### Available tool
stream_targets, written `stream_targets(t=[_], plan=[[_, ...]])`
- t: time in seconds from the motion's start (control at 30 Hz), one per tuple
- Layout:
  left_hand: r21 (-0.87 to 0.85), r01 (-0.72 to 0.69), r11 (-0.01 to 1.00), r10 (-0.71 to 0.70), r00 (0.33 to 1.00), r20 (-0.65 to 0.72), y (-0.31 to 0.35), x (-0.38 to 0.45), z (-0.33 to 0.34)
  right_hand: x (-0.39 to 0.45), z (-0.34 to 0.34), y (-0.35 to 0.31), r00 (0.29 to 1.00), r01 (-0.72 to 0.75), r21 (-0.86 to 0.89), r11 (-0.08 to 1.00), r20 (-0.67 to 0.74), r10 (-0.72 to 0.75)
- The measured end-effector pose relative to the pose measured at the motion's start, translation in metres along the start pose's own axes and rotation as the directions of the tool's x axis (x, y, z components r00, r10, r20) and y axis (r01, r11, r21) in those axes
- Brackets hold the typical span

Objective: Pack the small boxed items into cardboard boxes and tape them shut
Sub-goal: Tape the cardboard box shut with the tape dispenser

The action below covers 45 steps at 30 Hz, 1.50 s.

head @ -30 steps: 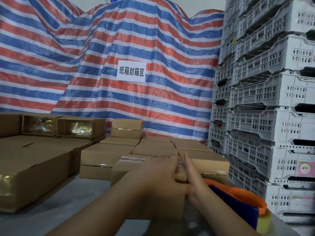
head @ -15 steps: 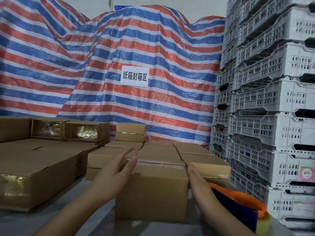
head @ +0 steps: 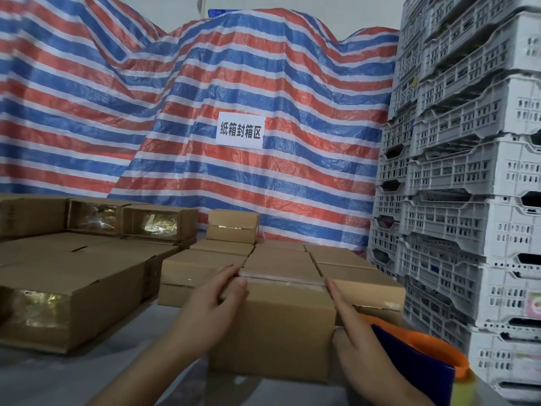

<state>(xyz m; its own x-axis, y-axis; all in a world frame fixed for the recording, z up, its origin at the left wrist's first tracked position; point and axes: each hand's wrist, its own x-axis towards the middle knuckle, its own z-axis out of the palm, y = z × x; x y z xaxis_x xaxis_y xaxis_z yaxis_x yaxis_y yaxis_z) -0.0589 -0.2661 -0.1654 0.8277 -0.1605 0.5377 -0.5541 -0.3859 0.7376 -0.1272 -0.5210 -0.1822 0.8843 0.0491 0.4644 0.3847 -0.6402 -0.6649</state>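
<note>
Where the grey table (head: 73, 373) ends, striped tarpaulin (head: 263, 83) meets stacked crates (head: 468, 171)

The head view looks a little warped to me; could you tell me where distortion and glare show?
Head view: wide-angle bending leans the white crate stack inward at right; glare glints on clear tape over the left cartons; both forearms are soft at the bottom edge.

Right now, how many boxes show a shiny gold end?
3: two boxes side by side at back left, one at front left. Others may face away.
</note>
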Motion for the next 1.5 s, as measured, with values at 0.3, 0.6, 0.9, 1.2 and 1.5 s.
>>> stream_targets(t=[0.3,0.6,0.9,1.2,1.5], plan=[[-0.114,0.085,0.990,-0.091,0.995,-0.045,0.001,-0.003,0.005,-0.017,0.009,-0.024,0.972,-0.213,0.228,0.950,0.150,0.182],[-0.392,0.220,0.893,-0.261,0.964,-0.054,0.006,-0.021,0.013,-0.009,0.042,-0.029,0.946,-0.208,0.410,0.888,-0.145,0.289],[-0.439,0.263,0.859,-0.268,0.962,0.053,0.005,-0.041,0.008,-0.010,0.035,-0.024,0.963,-0.201,0.287,0.937,-0.117,0.242],[-0.428,0.271,0.862,-0.386,0.899,-0.208,0.017,-0.021,0.013,-0.004,0.027,-0.032,0.974,-0.045,0.292,0.955,-0.201,0.108],[-0.460,0.085,0.884,-0.191,0.963,-0.190,0.092,0.150,-0.011,0.156,-0.044,-0.064,0.879,0.192,0.277,0.942,-0.475,-0.039]])
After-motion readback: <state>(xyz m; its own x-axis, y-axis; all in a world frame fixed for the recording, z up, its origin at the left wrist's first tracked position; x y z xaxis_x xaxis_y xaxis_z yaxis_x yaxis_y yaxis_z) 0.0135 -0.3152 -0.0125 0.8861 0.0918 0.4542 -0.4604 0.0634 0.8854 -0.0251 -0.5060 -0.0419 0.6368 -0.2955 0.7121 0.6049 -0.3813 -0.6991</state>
